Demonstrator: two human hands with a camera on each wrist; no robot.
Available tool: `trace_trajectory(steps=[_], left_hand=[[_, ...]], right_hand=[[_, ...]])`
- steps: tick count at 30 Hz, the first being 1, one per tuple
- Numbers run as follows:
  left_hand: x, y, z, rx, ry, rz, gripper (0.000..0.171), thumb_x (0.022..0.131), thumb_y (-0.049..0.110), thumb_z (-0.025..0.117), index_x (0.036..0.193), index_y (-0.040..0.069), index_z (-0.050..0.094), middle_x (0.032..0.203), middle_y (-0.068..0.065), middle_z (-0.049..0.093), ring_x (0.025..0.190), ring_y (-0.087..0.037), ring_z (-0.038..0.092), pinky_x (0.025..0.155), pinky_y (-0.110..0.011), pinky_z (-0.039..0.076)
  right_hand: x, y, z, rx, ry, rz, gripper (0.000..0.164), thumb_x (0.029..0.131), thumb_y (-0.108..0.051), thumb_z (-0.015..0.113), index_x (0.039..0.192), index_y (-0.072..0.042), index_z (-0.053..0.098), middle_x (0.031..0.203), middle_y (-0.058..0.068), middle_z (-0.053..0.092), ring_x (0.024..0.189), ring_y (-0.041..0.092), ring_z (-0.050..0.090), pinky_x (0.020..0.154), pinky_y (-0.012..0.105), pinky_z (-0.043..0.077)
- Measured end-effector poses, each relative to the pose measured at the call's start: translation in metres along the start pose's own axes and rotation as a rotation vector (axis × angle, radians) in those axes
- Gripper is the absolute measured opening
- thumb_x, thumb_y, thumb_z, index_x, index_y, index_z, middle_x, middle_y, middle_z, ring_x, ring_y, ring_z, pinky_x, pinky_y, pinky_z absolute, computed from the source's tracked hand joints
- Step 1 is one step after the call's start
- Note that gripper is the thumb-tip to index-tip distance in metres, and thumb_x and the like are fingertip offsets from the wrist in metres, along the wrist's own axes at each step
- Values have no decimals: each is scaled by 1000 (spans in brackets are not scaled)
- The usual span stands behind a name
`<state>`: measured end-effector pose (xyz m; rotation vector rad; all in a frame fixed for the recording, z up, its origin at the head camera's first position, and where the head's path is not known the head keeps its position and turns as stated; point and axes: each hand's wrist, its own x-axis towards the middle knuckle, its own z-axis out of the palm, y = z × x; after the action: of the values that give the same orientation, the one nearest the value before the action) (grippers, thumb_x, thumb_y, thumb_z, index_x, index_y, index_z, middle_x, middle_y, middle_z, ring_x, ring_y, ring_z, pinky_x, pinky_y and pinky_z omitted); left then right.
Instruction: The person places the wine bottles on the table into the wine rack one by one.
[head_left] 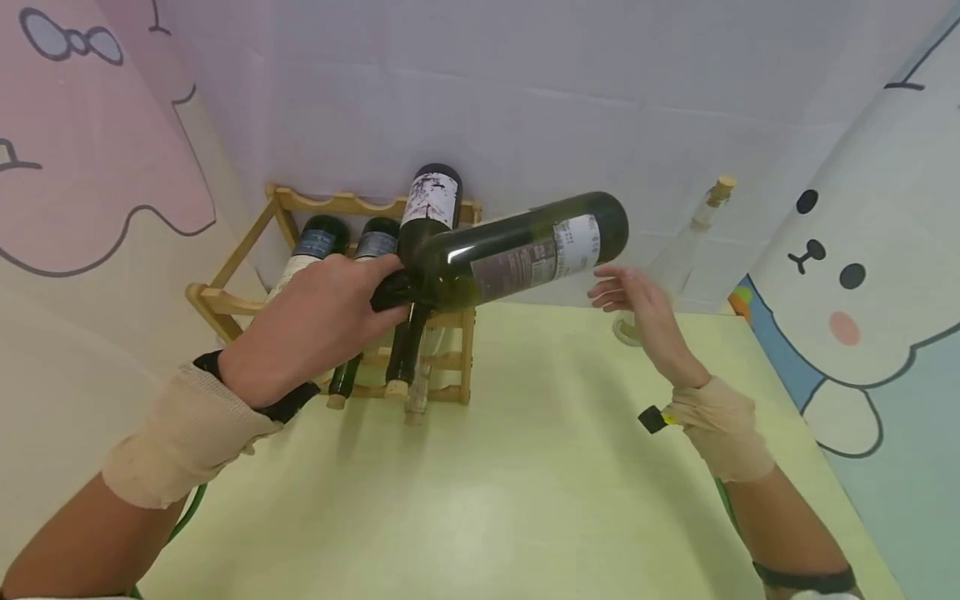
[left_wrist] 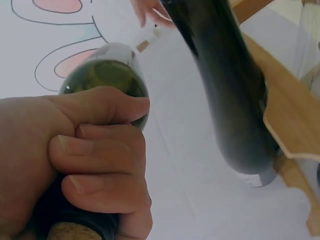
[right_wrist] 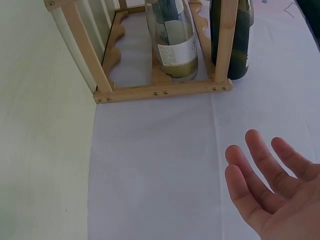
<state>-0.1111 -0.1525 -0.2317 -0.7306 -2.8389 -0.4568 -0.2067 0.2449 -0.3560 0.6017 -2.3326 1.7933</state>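
My left hand (head_left: 318, 321) grips a dark green wine bottle (head_left: 517, 258) by its neck, holding it nearly sideways with the base pointing right. In the left wrist view the fingers (left_wrist: 105, 160) curl round the neck, and the cork (left_wrist: 75, 231) shows below them. Near the bottle's base my right hand (head_left: 645, 312) hovers with its fingers spread, holding nothing. Behind the held bottle stands a wooden wine rack (head_left: 217, 300). Another dark bottle with a stained white label (head_left: 433, 198) lies on its top, neck toward me.
Further bottles, one with a blue label (head_left: 317, 242), lie in the rack. A clear corked bottle (head_left: 693, 237) stands upright at the back right, behind my right hand. The pale table (head_left: 540, 467) meets a white cloth wall (head_left: 555, 108); printed cartoon panels flank both sides.
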Motion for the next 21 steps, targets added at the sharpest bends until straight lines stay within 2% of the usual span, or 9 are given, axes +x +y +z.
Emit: trace_trajectory(steps=[4,7,10,14,17,19,20,21], left_hand=[[-3,-9,-2,-86,-24,-98,36,103,26,75,128,2,69,76,-6,63,58,-18,53,53,-35,44],[-5,-17,-4,-139,-45,-174,40,105,27,72,133,-1,66,81,-10,63,58,-20,54,54,-36,45],[-9,-25,-5,-172,-66,-246,51,107,31,68,142,-5,59,82,-11,64,61,-21,55,55,-36,45],[-16,-35,-5,-219,-90,-311,55,108,39,64,144,-3,58,86,-14,64,62,-24,56,55,-39,46],[-19,-42,-7,-236,-94,-345,67,109,48,61,149,-5,54,102,-22,68,74,-29,63,68,-49,54],[-20,-45,-9,-244,-106,-375,80,108,54,58,158,-7,43,97,-21,67,72,-30,61,76,-51,53],[-21,-46,-10,-260,-115,-388,84,108,56,56,161,-6,38,90,-19,66,69,-29,59,76,-51,52],[-22,-47,-11,-282,-122,-400,83,108,57,56,161,-4,39,82,-15,63,65,-27,56,74,-50,52]], right_hand=[[12,5,15,0,-34,43,45,118,-26,44,138,12,56,114,23,70,101,24,70,92,30,56],[20,7,28,-28,-68,61,37,116,-22,51,140,5,58,116,24,70,103,28,69,93,31,55],[26,8,43,-61,-110,58,35,114,-19,57,143,-1,59,118,23,70,103,30,68,92,29,54],[30,6,63,-66,-170,68,37,112,-18,60,146,-4,58,119,23,70,100,25,68,92,31,54],[32,5,77,-58,-204,67,40,112,-16,60,150,-6,55,119,23,70,98,21,68,93,36,54],[35,4,85,-47,-214,56,42,112,-16,59,153,-6,54,119,22,71,98,21,68,93,38,54],[36,3,88,-42,-218,48,43,112,-16,59,154,-6,53,119,22,72,98,21,68,93,38,54],[38,2,91,-40,-221,40,44,112,-16,59,155,-7,52,119,21,72,98,21,68,93,38,54]])
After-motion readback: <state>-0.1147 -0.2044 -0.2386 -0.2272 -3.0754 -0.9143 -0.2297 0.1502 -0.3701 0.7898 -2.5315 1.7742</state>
